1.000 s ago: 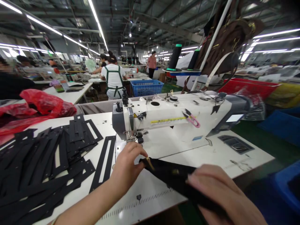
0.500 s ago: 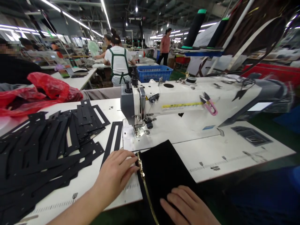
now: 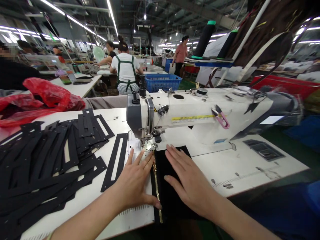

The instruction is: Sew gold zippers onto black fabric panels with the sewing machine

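A black fabric piece (image 3: 172,196) with a gold zipper (image 3: 157,181) along its left side lies on the sewing machine's bed, its far end close to the presser foot (image 3: 147,146). My left hand (image 3: 137,181) rests with fingers spread at the zipper's left edge, the thumb touching the zipper lower down. Flat on the fabric, right of the zipper, is my right hand (image 3: 187,178), fingers stretched toward the machine. The white sewing machine (image 3: 195,106) stands just beyond both hands. Whether the foot presses on the fabric is hard to make out.
Many slotted black strips (image 3: 50,160) are heaped at left, with one strip (image 3: 115,163) apart beside the machine. Red plastic (image 3: 45,100) lies behind them. Pink-handled thread snips (image 3: 221,118) sit on the machine arm. A blue basket (image 3: 163,81) and co-workers are farther back.
The fabric and zipper have moved forward to the presser foot. My left hand has opened from its pinch at the zipper and spread out; my right hand has moved forward along the fabric.
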Demonstrator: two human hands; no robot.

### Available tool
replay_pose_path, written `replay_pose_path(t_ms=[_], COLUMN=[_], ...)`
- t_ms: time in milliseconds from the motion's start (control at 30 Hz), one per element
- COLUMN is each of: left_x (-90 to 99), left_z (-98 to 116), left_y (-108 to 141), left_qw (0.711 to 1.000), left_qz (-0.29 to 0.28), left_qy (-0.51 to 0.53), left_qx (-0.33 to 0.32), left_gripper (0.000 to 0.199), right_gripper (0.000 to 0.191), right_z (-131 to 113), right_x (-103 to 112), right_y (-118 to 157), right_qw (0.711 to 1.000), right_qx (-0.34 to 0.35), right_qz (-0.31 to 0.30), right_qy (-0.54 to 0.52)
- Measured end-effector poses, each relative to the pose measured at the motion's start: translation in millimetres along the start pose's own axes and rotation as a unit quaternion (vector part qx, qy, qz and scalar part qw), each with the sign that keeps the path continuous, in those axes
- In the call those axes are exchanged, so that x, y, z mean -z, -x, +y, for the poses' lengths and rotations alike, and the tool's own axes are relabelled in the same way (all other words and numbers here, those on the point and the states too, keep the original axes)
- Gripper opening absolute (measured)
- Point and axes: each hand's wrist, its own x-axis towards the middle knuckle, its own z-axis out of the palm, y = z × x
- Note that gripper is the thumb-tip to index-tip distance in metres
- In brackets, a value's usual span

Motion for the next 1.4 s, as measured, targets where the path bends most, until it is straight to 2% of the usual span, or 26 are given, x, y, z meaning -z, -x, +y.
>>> replay_pose_path(t_ms=[100,167,233,333,400,533,700,767,867,900,933,967,1033,1100,1267,1400], left_x=[-2.4,-4.4,-5.4,-4.0,-2.3,-2.6,-8.4,-8.6,-5.5,-4.3,-3.7,-3.9,-8.2,-17.6,-38.8,-29.7], left_z=[-0.9,-1.5,-2.2,-3.8,-5.5,-10.3,-1.5,8.0,12.8,9.5,3.9,-3.1,-16.7,-23.6,-15.4,-15.1], left_y=[0.9,2.2,2.4,-0.9,-5.5,-18.4,-21.7,-11.5,15.2,25.4,35.5,45.3,62.8,76.6,94.1,99.9], left_qw=[1.000,1.000,1.000,0.997,0.993,0.983,0.970,0.968,0.967,0.970,0.977,0.982,0.984,0.983,0.992,0.995], left_qz=[-0.007,-0.005,0.007,0.041,0.073,0.134,0.148,0.140,0.125,0.130,0.141,0.163,0.168,0.143,0.091,0.057], left_qy=[0.003,0.012,0.025,0.061,0.091,0.122,0.183,0.208,0.211,0.190,0.151,0.095,-0.024,-0.088,-0.081,-0.081], left_qx=[-0.004,-0.007,-0.006,-0.006,0.007,0.015,0.059,0.023,-0.072,-0.078,-0.057,-0.022,0.056,0.074,0.041,0.029], left_gripper=[0.121,0.120,0.119,0.117,0.102,0.044,0.027,0.021,0.012,0.013,0.020,0.030,0.058,0.077,0.093,0.109], right_gripper=[0.070,0.076,0.069,0.049,0.046,0.046,0.045,0.047,0.050,0.050,0.050,0.051,0.052,0.053,0.046,0.051], right_z=[4.8,6.9,7.7,7.1,6.5,6.2,7.6,8.9,11.7,12.8,13.8,14.9,16.8,17.9,14.0,10.3], right_x=[-24.4,-31.9,-33.8,-37.2,-42.0,-48.7,-49.3,-49.9,-50.3,-50.0,-49.5,-48.7,-46.8,-44.8,-42.8,-44.0], right_y=[-1.6,0.5,-1.0,-10.0,-15.5,-17.0,-16.2,-19.4,-26.0,-28.0,-29.6,-30.8,-32.3,-33.1,-34.4,-33.3], right_qw=[0.996,0.994,0.994,0.997,0.998,0.997,0.998,0.998,0.997,0.997,0.996,0.995,0.994,0.993,0.996,0.992], right_qx=[0.032,0.035,0.021,0.007,0.013,0.021,0.014,0.004,-0.004,0.003,0.016,0.034,0.067,0.083,0.067,0.099], right_qz=[-0.072,-0.104,-0.106,-0.067,-0.042,-0.033,-0.030,-0.038,-0.046,-0.050,-0.055,-0.061,-0.073,-0.077,-0.062,-0.073], right_qy=[0.028,0.031,0.032,0.040,0.052,0.062,0.056,0.059,0.065,0.067,0.067,0.065,0.055,0.038,0.000,-0.014])
